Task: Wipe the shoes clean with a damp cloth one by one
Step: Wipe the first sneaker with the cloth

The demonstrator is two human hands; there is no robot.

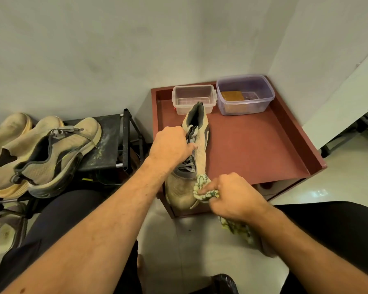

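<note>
Beige shoe (188, 183) in left hand (170, 145), cloth (204, 187) in right hand (232, 196), three shoes (40, 153) racked

Tan knit shoe (197, 149), grey laces and dark collar, lies on the red tray top, heel toward the wall, toe hanging over the near edge. Crumpled green-and-white cloth (204, 187) pressed against its toe side. Three more tan shoes (51, 153) sit side by side on the black rack, left.
</note>
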